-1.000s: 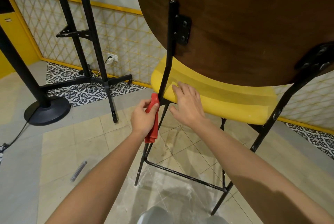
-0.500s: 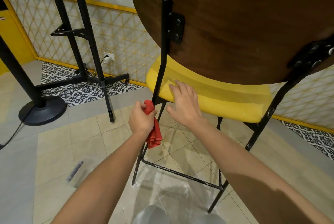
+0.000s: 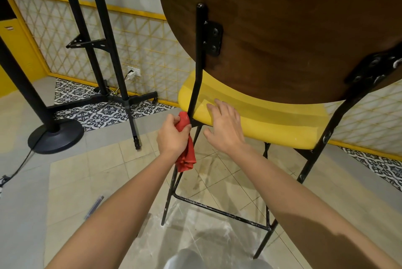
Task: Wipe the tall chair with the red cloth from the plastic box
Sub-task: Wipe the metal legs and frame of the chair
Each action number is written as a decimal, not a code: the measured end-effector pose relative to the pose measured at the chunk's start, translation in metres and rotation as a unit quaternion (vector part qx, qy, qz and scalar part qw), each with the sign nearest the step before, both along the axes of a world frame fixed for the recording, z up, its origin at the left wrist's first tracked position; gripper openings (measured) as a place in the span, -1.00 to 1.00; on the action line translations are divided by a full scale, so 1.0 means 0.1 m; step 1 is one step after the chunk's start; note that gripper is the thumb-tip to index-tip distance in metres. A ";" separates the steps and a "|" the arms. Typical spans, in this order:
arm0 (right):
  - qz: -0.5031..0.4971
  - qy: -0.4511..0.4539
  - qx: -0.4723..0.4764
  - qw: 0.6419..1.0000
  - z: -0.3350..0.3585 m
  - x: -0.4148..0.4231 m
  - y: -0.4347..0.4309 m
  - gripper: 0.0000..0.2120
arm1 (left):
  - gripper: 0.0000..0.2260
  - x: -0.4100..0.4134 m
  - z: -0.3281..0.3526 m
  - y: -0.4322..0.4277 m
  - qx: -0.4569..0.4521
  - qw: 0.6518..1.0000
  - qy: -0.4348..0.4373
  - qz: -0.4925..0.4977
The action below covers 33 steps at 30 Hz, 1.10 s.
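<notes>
1. Head view, nearest to us: our two bare forearms reach forward over the pale tiled floor [image 3: 91, 166]. A grey rounded shape sits at the bottom edge, too cropped for us to identify.
2. Our left hand [image 3: 171, 136] grips the red cloth [image 3: 186, 155], with fingers and thumb curled round its bunched upper part. The loose end hangs below the fist.
3. The top of the cloth touches the black metal upright [image 3: 199, 62] at the left rear of the tall chair [image 3: 261, 73], just where that upright meets the seat's edge.
4. Our right hand [image 3: 226, 129] lies flat with straight, spread fingers on the rear left part of the yellow seat [image 3: 278, 123], just beside the cloth.
5. Above the hands, the brown wooden backrest [image 3: 293, 18] fills the upper right, bolted to the frame by a black bracket [image 3: 214, 39].
6. Farther off to the left, a black stand [image 3: 118, 77] with spread feet rests on patterned floor tiles. A black pole on a round base [image 3: 55, 136] stands near the floor's left edge.
7. Farthest from us, a wall socket [image 3: 133, 72] with a plug in it sits low on the diamond-patterned wall.
</notes>
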State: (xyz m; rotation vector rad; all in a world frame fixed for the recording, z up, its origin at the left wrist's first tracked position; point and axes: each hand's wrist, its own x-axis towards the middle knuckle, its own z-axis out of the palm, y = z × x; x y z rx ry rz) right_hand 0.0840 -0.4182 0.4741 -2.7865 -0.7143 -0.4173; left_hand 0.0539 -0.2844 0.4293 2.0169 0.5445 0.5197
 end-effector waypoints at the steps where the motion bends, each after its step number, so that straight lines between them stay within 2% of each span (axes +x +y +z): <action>1: -0.001 -0.002 0.003 1.000 0.01 0.00 0.00 -0.40 | -0.80 -0.02 0.04 0.01 -0.001 1.000 -0.021 -0.010; 7: 0.000 0.003 0.025 1.000 0.09 -0.01 0.00 -0.37 | -0.75 0.06 0.36 -0.04 -0.007 0.990 -0.136 -0.020; 11: -0.005 0.010 0.032 0.999 0.10 0.01 -0.04 -0.37 | -0.73 0.15 0.43 -0.11 -0.028 0.986 -0.161 -0.017; 19: 0.008 -0.005 0.029 1.000 0.04 0.01 -0.02 -0.46 | -0.73 0.05 0.20 -0.04 -0.040 0.994 -0.096 -0.042; 26: 0.030 0.004 0.047 0.998 0.01 -0.06 0.09 -0.54 | -0.75 0.09 0.32 -0.06 -0.055 0.986 -0.149 -0.056; 33: 0.075 0.027 0.046 0.996 -0.07 -0.14 0.15 -0.55 | -0.77 -0.03 0.10 0.05 -0.054 0.987 -0.112 -0.101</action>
